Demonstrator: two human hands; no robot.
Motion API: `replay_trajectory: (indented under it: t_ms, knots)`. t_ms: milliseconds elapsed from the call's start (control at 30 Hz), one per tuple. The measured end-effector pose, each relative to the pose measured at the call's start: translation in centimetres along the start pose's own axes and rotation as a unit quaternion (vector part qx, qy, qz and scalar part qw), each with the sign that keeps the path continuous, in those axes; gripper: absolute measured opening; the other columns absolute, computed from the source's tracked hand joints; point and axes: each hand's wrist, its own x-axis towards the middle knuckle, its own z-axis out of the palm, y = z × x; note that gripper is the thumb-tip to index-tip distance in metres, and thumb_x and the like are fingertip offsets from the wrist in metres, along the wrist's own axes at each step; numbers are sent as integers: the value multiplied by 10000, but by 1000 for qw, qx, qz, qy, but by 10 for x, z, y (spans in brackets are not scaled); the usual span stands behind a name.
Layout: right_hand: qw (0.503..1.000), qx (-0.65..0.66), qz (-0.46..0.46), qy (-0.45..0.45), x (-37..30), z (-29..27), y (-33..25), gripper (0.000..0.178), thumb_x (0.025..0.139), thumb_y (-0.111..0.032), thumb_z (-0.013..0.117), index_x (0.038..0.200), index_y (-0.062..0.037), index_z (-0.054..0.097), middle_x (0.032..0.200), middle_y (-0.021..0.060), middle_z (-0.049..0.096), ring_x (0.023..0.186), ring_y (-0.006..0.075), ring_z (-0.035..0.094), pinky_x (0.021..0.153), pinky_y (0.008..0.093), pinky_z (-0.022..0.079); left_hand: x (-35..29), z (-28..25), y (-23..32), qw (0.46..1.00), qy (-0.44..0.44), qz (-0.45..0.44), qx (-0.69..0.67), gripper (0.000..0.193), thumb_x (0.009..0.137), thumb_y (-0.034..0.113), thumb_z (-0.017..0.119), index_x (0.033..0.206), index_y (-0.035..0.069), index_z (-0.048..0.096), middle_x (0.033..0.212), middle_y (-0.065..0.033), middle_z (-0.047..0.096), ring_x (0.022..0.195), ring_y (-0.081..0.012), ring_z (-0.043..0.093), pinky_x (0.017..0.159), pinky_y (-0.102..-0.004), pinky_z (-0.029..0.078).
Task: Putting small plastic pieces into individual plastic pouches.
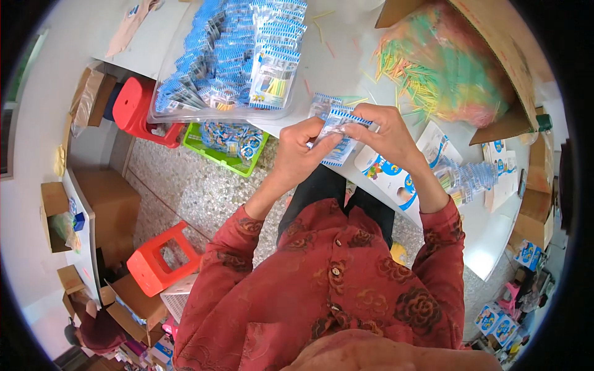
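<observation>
Between both hands, over the near edge of the table, is a small clear sachet (337, 154) with blue-and-white striped ends. My left hand (298, 150) pinches its left side with thumb and fingers. On the other side my right hand (391, 137) grips the upper part, the thumb pressed against the front. Another similar packet (322, 104) lies just behind it on the table. Past my left hand stands a clear plastic tub (238, 115) packed with rows of these striped packets (272, 77), some showing thin yellow and green sticks. What lies inside the held sachet is hard to make out.
At the far right, a cardboard box (495, 28) holds a bag of coloured sticks (451, 74), some spilling out. Printed cartons (383, 176) and more packets (470, 179) lie near my right forearm. On the floor are a green crate (229, 166) and red stools (151, 272).
</observation>
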Motion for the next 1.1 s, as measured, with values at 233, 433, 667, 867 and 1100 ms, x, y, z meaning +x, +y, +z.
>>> replay_trajectory:
  t_ms: [233, 433, 667, 867, 1100]
  knots:
    - [999, -31, -30, 26, -5, -1, -5, 156, 808, -121, 641, 821, 25, 586, 697, 85, 534, 613, 150, 467, 585, 277, 400, -1, -2, 4, 1000, -16, -3, 21, 166, 798, 110, 670, 751, -33, 598, 606, -17, 520, 553, -45, 387, 472, -244, 315]
    - [999, -35, -16, 21, -5, -6, -6, 140, 809, -109, 634, 847, 19, 591, 712, 95, 544, 602, 175, 469, 571, 294, 401, 2, 7, 5, 997, 14, -71, -42, 145, 806, 122, 676, 798, -18, 639, 633, 4, 563, 576, -31, 437, 494, -208, 337]
    - [994, -104, -10, 43, -14, -16, -7, 139, 801, -95, 633, 860, 25, 595, 720, 102, 550, 599, 186, 480, 569, 301, 408, -1, 22, 9, 998, -5, -62, -21, 167, 812, 124, 672, 787, -36, 630, 632, 1, 555, 582, -38, 448, 508, -205, 349]
    - [996, -78, 0, 50, -21, -19, -4, 144, 789, -84, 647, 882, 16, 602, 743, 59, 576, 630, 127, 512, 586, 272, 427, -4, 28, -4, 995, -17, -93, -29, 110, 812, 85, 664, 786, -21, 644, 663, 20, 587, 619, -28, 487, 550, -195, 391]
    - [994, 26, -9, 110, -27, -24, -4, 292, 748, -56, 684, 1021, -36, 586, 875, 5, 577, 690, 62, 512, 621, 214, 440, -5, 34, -12, 965, 37, -151, -212, 45, 792, 13, 668, 754, 11, 644, 702, 39, 606, 632, -12, 495, 576, -177, 399]
